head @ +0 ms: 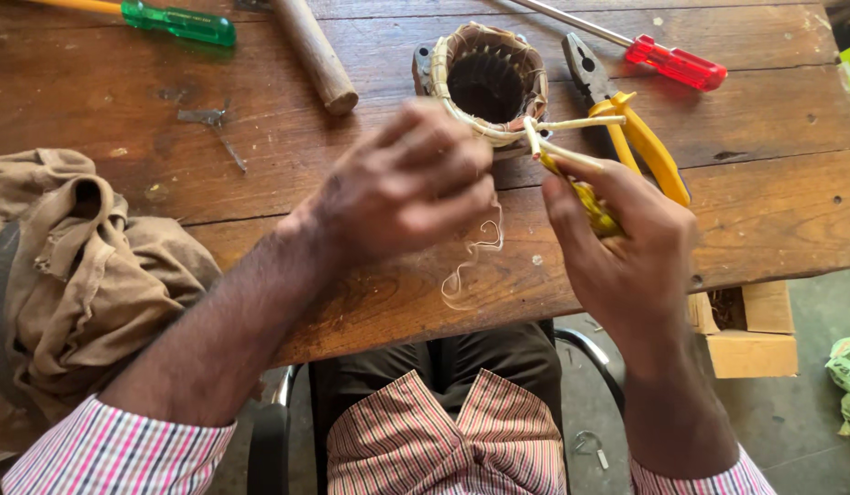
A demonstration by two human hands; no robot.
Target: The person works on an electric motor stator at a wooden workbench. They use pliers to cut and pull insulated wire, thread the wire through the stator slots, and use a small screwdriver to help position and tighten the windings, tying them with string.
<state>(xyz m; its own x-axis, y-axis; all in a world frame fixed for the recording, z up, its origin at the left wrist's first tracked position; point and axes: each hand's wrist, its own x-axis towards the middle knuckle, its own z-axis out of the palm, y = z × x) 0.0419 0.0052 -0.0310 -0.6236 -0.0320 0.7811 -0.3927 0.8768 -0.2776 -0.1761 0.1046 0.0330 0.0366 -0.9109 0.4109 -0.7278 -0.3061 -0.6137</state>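
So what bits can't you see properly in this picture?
- Left hand, head view: motion-blurred, so its grip on the thin wire is unclear.
- Yellow tool: mostly hidden inside the right hand.
- Green screwdriver and wooden handle: cut off by the top edge.
- Stator: near rim hidden by the left hand.

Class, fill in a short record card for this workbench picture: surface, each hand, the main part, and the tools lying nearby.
Surface: worn brown wooden table
Left hand: blurred, closed beside the round wound motor stator
Right hand: grips yellow sleeved leads coming off the stator
Loose item: thin pale curly thread under the hands
Tools: yellow-handled pliers, red-handled screwdriver, green-handled screwdriver, wooden hammer handle
Left edge: crumpled tan cloth
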